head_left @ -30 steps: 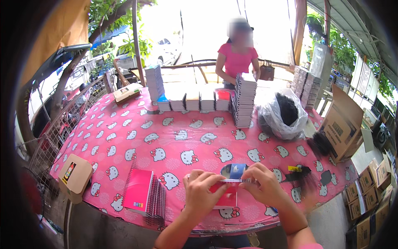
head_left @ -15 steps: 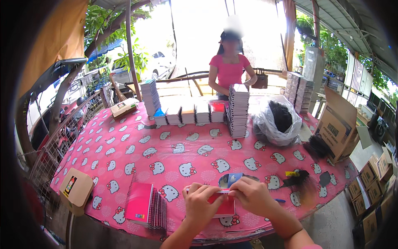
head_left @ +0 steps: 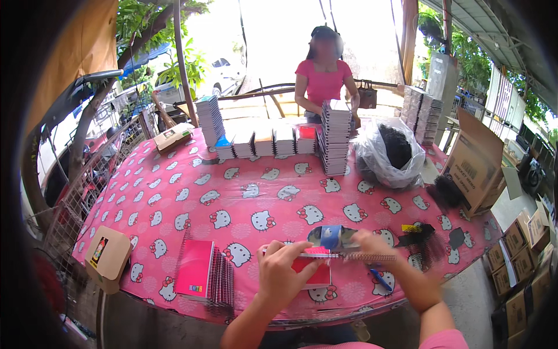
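Note:
My left hand (head_left: 285, 269) pinches a red notebook (head_left: 321, 251), held edge-on above the table. A thin wire coil (head_left: 367, 256) sticks out from the notebook's right end. Beside that coil is my right hand (head_left: 381, 250), smeared by motion, so its grip is unclear. Under my left hand, red covers (head_left: 317, 278) rest on the cloth. A blue and dark pouch-like object (head_left: 331, 237) sits just beyond the notebook. Near my right wrist lies a blue pen (head_left: 381, 280). To the left stands a stack of red spiral notebooks (head_left: 196, 270).
Stacks of notebooks (head_left: 335, 139) line the far side, where another person (head_left: 325, 81) stands. A plastic bag of black coils (head_left: 392, 154) and a carton (head_left: 474, 166) are at right. Loose black coils (head_left: 419, 238) lie nearer, and a cardboard box (head_left: 108, 256) sits far left.
My right hand has moved right, away from my left fingers, and the coil now shows beyond the notebook's end. The left hand still pinches the notebook. The other person's arm has lowered.

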`<state>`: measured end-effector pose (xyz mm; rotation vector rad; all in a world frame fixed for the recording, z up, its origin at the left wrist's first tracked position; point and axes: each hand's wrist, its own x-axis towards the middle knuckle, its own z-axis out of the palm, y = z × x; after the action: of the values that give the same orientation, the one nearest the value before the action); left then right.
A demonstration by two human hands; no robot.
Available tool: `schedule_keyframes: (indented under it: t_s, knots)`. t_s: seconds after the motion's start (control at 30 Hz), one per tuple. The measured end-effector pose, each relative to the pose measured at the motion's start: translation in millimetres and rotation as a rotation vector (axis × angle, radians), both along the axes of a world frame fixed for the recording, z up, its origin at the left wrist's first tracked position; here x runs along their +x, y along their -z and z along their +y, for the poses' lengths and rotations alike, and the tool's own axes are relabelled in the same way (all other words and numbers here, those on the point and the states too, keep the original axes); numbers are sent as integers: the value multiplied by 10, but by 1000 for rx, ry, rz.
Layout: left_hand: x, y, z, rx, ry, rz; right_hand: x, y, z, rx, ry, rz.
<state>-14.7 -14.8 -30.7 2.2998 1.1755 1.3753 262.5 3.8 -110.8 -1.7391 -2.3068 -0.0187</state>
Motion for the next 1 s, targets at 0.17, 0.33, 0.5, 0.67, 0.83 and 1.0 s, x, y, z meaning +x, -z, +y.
schedule_keyframes:
  t_s: [0.17, 0.33, 0.5, 0.67, 0.83, 1.0]
  knots:
    - [19, 22, 76, 62, 25, 34, -72, 532, 155, 69, 120, -81]
    - [60, 20, 90, 10, 17, -5, 33, 279, 433, -143, 142, -15]
    - [56, 59, 110, 13, 50, 10, 60, -208, 446, -46, -20, 523]
    - [44, 14, 125, -49, 48, 51, -4, -668, 289, -192, -55, 585]
    - [27, 36, 186, -15, 46, -24, -211, -788, 284, -119, -271, 685]
    - [-134, 180, 129, -117, -68, -237, -298, -731, 365, 34, -411, 773]
